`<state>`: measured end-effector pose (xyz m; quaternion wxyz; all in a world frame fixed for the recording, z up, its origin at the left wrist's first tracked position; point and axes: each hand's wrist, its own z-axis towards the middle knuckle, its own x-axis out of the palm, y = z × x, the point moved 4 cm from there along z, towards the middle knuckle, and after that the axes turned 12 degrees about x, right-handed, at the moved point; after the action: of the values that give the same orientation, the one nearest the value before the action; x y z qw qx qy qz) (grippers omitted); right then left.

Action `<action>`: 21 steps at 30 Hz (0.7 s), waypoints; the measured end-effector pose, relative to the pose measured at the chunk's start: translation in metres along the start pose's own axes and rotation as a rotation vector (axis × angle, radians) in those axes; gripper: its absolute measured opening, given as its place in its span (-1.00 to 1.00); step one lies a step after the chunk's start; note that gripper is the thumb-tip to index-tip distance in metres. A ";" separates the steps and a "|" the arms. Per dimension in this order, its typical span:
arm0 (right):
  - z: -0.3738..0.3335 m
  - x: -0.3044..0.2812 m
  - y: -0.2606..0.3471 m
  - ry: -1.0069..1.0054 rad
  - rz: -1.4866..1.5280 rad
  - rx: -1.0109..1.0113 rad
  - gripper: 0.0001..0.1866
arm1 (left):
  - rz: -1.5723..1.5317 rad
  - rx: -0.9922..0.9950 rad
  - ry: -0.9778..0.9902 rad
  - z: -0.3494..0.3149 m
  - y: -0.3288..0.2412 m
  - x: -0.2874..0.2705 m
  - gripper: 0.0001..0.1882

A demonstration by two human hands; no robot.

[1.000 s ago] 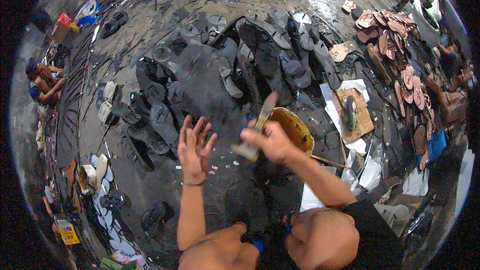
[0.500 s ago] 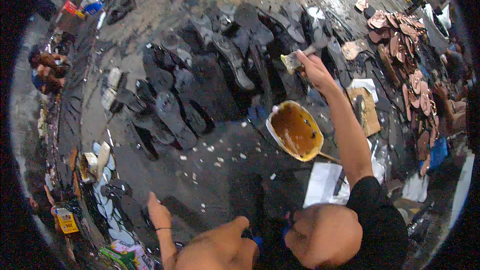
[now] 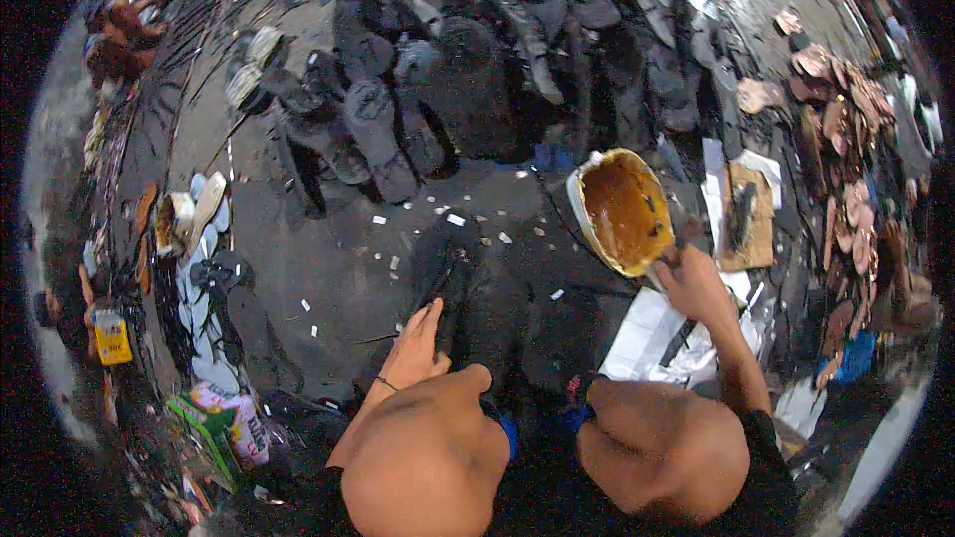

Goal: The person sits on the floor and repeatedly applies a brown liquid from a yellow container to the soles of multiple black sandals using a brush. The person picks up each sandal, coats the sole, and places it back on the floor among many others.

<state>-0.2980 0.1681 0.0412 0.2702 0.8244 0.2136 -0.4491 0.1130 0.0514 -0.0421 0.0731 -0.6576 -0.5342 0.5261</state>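
My left hand point(image 3: 413, 343), a dark band at its wrist, has its fingers together on the near end of a black sandal point(image 3: 450, 251), which lies just beyond the fingertips. My right hand point(image 3: 693, 283) is closed at the near right corner of a pale container point(image 3: 574, 201) with amber glue-like stuff point(image 3: 619, 204) inside and yellowish crust on its rim. Its fingers wrap a thin stick at that corner, mostly hidden by the hand. A blurred dark shape shows just beyond the knuckles.
Dark soles and sandals point(image 3: 373, 129) stand in a cluster ahead. Pinkish sandals point(image 3: 846, 119) pile up at far right. White paper point(image 3: 637, 333) and brown cardboard point(image 3: 753, 224) lie by the right hand. Light blue soles point(image 3: 199, 313) and a yellow box point(image 3: 111, 336) are at left.
My right hand has come down from the raised position ahead to the container's corner. My left hand has moved right, and the black sandal is now in front of it. The view has shifted.
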 end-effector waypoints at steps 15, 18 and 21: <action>0.018 0.026 0.076 0.242 0.868 -0.149 -0.71 | 0.449 0.527 -0.312 0.197 0.016 -0.052 -0.17; 0.032 0.042 0.087 0.274 1.037 -0.172 -0.66 | 0.558 0.598 -0.226 0.221 0.003 -0.059 -0.11; 0.031 0.032 0.108 0.162 1.163 -0.202 -0.65 | 0.363 0.414 -0.168 0.224 -0.014 -0.056 -0.14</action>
<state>-0.2370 0.0693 0.0276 0.5318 0.8080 -0.2113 -0.1403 -0.0613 -0.0903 -0.0960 0.0660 -0.6676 -0.2932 0.6812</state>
